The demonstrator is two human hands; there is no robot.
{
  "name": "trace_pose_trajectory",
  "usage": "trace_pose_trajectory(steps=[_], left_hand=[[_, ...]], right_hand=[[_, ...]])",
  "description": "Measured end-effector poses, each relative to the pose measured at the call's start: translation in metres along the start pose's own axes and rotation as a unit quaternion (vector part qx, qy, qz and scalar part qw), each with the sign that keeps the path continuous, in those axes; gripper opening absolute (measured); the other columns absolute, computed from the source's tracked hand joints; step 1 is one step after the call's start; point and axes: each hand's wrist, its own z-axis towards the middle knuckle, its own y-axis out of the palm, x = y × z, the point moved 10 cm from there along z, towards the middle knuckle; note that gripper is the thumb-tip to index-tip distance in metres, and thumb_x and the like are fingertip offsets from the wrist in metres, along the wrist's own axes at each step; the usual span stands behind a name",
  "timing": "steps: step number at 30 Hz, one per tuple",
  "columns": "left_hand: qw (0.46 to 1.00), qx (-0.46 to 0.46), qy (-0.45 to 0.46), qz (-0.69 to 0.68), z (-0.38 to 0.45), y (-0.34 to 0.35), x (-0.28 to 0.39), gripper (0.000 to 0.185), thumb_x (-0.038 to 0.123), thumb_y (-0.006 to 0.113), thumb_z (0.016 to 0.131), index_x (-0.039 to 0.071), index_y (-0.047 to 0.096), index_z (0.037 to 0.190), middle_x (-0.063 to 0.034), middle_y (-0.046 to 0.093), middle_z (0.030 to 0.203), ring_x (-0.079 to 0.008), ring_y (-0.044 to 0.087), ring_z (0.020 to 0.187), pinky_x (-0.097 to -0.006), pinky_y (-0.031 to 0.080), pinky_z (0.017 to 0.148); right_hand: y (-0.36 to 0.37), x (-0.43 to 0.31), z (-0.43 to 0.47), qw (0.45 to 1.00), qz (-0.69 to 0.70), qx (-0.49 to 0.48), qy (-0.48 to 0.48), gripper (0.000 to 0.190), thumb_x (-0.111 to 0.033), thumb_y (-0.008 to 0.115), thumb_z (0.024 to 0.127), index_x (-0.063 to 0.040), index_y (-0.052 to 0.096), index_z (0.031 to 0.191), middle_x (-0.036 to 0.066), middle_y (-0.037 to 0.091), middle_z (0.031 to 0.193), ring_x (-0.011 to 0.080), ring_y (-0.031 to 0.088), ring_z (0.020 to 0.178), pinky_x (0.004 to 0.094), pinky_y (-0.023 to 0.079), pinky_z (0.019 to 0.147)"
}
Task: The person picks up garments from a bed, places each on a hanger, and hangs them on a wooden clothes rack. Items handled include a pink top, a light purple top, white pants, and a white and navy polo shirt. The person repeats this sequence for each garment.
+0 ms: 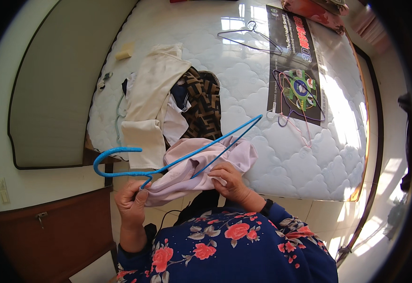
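My left hand (132, 198) pinches a blue wire hanger (192, 154) near its neck, together with the edge of a pale pink garment (179, 184). The hanger's hook curls out to the left, and one arm rises to the right above the cloth. Its other arm runs partly inside the garment, where the fabric hides it. With curled fingers, my right hand (231, 182) grips the garment's right part; its thumb is hidden. Part of the garment rests on the near edge of the mattress.
On the white quilted mattress (291, 166) lie cream trousers (149, 88), a brown-and-black patterned cloth (204, 106) and a white garment (175, 122). A black hanger (252, 37) lies farther back; purple (290, 109) and pink hangers (306, 131) overlap a printed panel. A brown cabinet (54, 233) stands left.
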Motion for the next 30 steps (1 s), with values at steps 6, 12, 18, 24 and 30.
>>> trace_pose_trajectory(steps=[6,12,18,24,30], left_hand=[[0.998,-0.033,-0.010,-0.045,-0.001,-0.020,-0.004,0.025,0.024,0.064,0.075,0.000,0.059,0.081,-0.0033,0.055,0.078,-0.0079,0.047,0.070,-0.0190,0.034,0.060],[0.998,-0.039,0.013,-0.057,0.011,-0.044,-0.010,0.025,0.024,0.063,0.076,0.000,0.058,0.080,-0.0049,0.053,0.073,-0.0090,0.046,0.065,-0.0198,0.034,0.057],[0.993,-0.072,0.045,-0.083,0.022,-0.055,-0.011,0.024,0.023,0.063,0.075,0.000,0.058,0.080,-0.0046,0.053,0.072,-0.0098,0.046,0.066,-0.0197,0.033,0.057],[0.997,-0.070,0.019,-0.027,0.028,-0.067,-0.017,0.025,0.023,0.065,0.073,0.000,0.059,0.080,-0.0045,0.055,0.074,-0.0094,0.046,0.066,-0.0197,0.034,0.058],[0.998,-0.042,0.026,-0.044,0.027,-0.077,-0.015,0.026,0.025,0.064,0.075,0.000,0.059,0.080,-0.0040,0.055,0.076,-0.0090,0.047,0.065,-0.0196,0.034,0.058]], right_hand=[[0.035,0.029,0.011,0.994,0.064,-0.024,0.084,0.035,0.001,0.054,0.063,-0.004,0.050,0.098,0.013,0.051,0.107,0.0253,0.049,0.099,0.0315,0.037,0.087],[0.097,0.053,0.006,0.829,0.464,-0.085,0.300,0.036,0.004,0.047,0.064,-0.003,0.051,0.099,0.005,0.048,0.107,0.0153,0.044,0.103,0.0280,0.031,0.092],[0.114,0.018,0.033,0.983,0.101,-0.142,0.053,0.042,-0.006,0.059,0.057,-0.014,0.054,0.097,0.015,0.046,0.106,0.0332,0.043,0.099,0.0387,0.034,0.088],[0.136,0.011,0.035,0.984,0.061,-0.165,-0.001,0.041,-0.009,0.063,0.058,-0.012,0.055,0.097,0.014,0.045,0.111,0.0331,0.042,0.103,0.0403,0.033,0.088],[0.139,0.012,0.026,0.967,0.150,-0.202,0.044,0.040,-0.007,0.062,0.058,-0.009,0.055,0.098,0.017,0.040,0.120,0.0356,0.039,0.107,0.0406,0.031,0.091]])
